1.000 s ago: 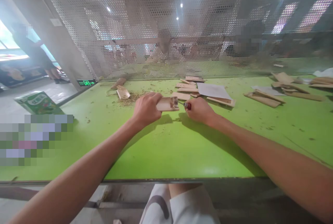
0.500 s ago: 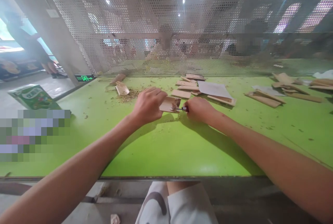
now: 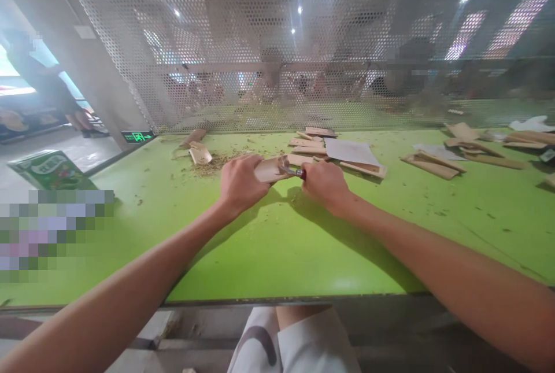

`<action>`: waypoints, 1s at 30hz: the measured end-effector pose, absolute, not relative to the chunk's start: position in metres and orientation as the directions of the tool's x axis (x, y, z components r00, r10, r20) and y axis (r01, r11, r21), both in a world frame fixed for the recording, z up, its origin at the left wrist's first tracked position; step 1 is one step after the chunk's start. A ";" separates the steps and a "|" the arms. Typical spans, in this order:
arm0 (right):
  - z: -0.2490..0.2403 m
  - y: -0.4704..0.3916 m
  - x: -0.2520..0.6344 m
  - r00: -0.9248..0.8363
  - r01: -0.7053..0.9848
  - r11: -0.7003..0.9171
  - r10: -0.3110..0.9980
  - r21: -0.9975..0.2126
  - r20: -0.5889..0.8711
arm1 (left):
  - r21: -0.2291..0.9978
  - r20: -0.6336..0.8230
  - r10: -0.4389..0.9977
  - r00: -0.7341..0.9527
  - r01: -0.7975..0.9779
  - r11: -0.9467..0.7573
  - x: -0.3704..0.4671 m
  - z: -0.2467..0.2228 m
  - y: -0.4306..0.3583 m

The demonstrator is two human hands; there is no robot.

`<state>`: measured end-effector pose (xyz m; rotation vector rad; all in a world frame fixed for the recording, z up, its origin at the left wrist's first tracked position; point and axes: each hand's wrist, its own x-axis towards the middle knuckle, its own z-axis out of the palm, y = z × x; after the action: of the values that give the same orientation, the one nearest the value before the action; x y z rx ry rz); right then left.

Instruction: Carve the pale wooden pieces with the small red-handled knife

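Over the middle of the green table (image 3: 277, 257), my left hand (image 3: 243, 183) is closed around the left end of a pale, curved wooden piece (image 3: 267, 170), holding it a little tilted. The far right end of the piece has a rough, brown, hollowed patch. My right hand (image 3: 325, 187) grips the dark red handle of a carving tool (image 3: 299, 173). Its thin metal shank points left and its tip meets the rough end of the piece. The exact shape of the tip is too small to make out.
Wood shavings (image 3: 217, 163) and a curved offcut (image 3: 200, 154) lie left of my hands. Behind them are several wooden slats (image 3: 307, 149) and a white paper sheet (image 3: 352, 151). More slats (image 3: 433, 165) lie right. A green box (image 3: 50, 172) stands left. A perforated screen (image 3: 243, 43) borders the back.
The wooden piece has tipped up at its right end, and the carving tool is now angled up towards it. Both hands keep their grips. The view has shifted slightly.
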<state>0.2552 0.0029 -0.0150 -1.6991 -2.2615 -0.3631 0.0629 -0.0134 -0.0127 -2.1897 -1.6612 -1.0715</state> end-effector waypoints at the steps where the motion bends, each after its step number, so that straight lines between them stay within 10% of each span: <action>1: -0.015 0.004 0.256 -0.282 0.953 0.303 0.888 0.000 0.363 | 0.262 0.637 0.762 0.118 0.896 -0.358 0.062 -0.012 -0.014; 7: -0.015 0.008 0.261 -0.357 0.920 0.383 0.907 -0.086 0.223 | 0.138 0.588 0.759 0.280 0.890 -0.435 0.056 -0.004 -0.011; 14: -0.007 0.017 0.273 -0.224 0.931 0.322 0.875 -0.172 0.429 | 0.517 0.298 0.913 0.280 0.756 -0.401 0.058 -0.004 -0.007; 30: -0.005 0.005 0.277 -0.317 0.793 0.467 0.865 -0.392 0.389 | 0.579 0.161 0.814 0.558 0.615 -0.536 0.047 -0.005 -0.004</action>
<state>0.2770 0.0050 -0.0055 -1.3733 -2.1681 0.1720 0.0466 -0.0043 -0.0047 -3.1659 -1.5642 -0.7867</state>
